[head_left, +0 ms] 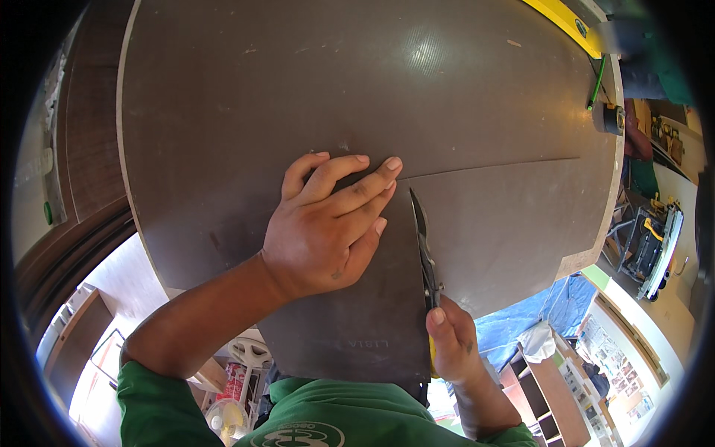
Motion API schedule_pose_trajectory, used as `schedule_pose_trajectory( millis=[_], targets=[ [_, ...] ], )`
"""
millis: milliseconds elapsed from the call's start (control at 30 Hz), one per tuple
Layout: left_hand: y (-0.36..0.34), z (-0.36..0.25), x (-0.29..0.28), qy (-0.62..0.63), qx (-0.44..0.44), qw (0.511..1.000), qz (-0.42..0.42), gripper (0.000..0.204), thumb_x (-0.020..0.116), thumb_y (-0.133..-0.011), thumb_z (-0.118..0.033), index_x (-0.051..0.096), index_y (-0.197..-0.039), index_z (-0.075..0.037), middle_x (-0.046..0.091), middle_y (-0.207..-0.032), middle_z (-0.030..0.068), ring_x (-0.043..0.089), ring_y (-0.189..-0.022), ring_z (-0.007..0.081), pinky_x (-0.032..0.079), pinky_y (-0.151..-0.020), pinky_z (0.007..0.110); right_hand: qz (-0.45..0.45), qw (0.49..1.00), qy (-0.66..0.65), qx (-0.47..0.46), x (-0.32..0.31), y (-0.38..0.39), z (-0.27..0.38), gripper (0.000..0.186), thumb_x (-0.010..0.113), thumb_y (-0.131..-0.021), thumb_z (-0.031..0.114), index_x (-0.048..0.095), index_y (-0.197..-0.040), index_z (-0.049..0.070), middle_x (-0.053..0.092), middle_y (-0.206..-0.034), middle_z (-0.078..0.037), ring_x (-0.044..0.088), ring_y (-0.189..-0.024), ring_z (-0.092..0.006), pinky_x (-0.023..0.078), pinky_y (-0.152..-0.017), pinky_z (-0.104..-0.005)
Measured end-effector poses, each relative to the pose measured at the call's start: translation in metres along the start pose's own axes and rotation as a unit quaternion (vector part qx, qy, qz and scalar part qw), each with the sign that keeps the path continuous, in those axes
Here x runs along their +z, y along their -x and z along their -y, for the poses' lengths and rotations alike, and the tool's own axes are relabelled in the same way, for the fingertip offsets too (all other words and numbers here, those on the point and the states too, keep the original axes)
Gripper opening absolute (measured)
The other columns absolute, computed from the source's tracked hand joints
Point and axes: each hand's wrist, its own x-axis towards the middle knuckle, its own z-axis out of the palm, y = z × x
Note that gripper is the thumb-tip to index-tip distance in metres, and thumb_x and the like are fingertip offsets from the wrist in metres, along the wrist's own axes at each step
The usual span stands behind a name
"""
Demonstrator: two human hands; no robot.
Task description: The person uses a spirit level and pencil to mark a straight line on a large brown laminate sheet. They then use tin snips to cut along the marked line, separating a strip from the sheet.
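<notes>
My left hand (320,231) lies palm down with fingers stretched out on a dark brown sheet (328,328). The sheet reaches toward my body past the front edge of the worktop. In my right hand (454,339) is a pair of metal snips (428,268) with yellow on the handle, most of it hidden by my fingers. Its long blades point away from me along the right edge of the sheet under my left hand, the tip close to a corner. A thin straight line or edge (491,168) runs rightward from near that corner.
The brown worktop (246,97) carries a yellow level (566,24), a green pencil-like stick (596,86) and a tape measure (614,119) at its far right. A co-worker's green sleeve (674,71) shows beyond. A tool stand (648,249) and shelving (540,395) stand off to the right.
</notes>
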Motion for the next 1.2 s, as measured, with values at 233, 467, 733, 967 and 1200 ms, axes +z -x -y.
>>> schedule_pose_trajectory(
  millis=[233, 467, 733, 967, 1200],
  targets=[
    [-0.0002, 0.0005, -0.0003, 0.006, 0.001, 1.0, 0.0, 0.034, 0.072, -0.093, -0.018, 0.08, -0.123, -0.004, 0.067, -0.15, 0.001, 0.057, -0.134, 0.0219, 0.034, -0.119, 0.049, 0.006, 1.0, -0.01, 0.006, 0.0012, -0.0028, 0.001, 0.046, 0.054, -0.113, 0.042, 0.054, -0.089, 0.003, 0.047, -0.073, 0.002, 0.04, -0.069, -0.0076, 0.035, -0.06, -0.0298],
    [-0.0006, 0.0003, 0.0, 0.006, 0.0, 1.0, 0.002, 0.034, 0.072, -0.093, -0.018, 0.08, -0.123, -0.004, 0.067, -0.151, 0.001, 0.057, -0.133, 0.0221, 0.034, -0.119, 0.049, 0.006, 1.0, -0.023, 0.001, 0.0009, -0.0038, -0.0026, 0.046, 0.055, -0.113, 0.041, 0.054, -0.088, 0.003, 0.047, -0.073, 0.003, 0.04, -0.069, -0.0073, 0.035, -0.06, -0.0294],
    [-0.0017, 0.0, 0.0001, 0.009, 0.001, 1.0, 0.002, 0.034, 0.073, -0.092, -0.017, 0.08, -0.123, -0.004, 0.067, -0.15, 0.0014, 0.057, -0.134, 0.0226, 0.035, -0.119, 0.049, 0.007, 0.999, -0.031, 0.009, 0.0006, -0.0042, -0.0002, 0.044, 0.056, -0.113, 0.041, 0.053, -0.088, 0.004, 0.047, -0.073, 0.004, 0.039, -0.069, -0.0061, 0.034, -0.059, -0.0284],
    [-0.0018, 0.0, 0.0003, 0.013, 0.0, 1.0, -0.002, 0.034, 0.073, -0.093, -0.018, 0.08, -0.123, -0.004, 0.068, -0.15, 0.0016, 0.057, -0.133, 0.0228, 0.034, -0.119, 0.049, -0.004, 1.0, -0.023, 0.008, 0.001, -0.0048, -0.0003, 0.045, 0.057, -0.113, 0.04, 0.051, -0.085, 0.005, 0.046, -0.072, 0.004, 0.039, -0.068, -0.006, 0.034, -0.058, -0.029],
    [-0.002, -0.0004, 0.001, 0.013, -0.001, 1.0, -0.003, 0.033, 0.073, -0.092, -0.017, 0.08, -0.122, -0.004, 0.068, -0.15, 0.0016, 0.057, -0.133, 0.0222, 0.034, -0.119, 0.049, -0.003, 1.0, -0.018, 0.003, -0.0006, -0.0068, 0.004, 0.043, 0.057, -0.112, 0.038, 0.051, -0.085, 0.005, 0.047, -0.072, 0.003, 0.039, -0.067, -0.0065, 0.034, -0.058, -0.0295]
  ],
)
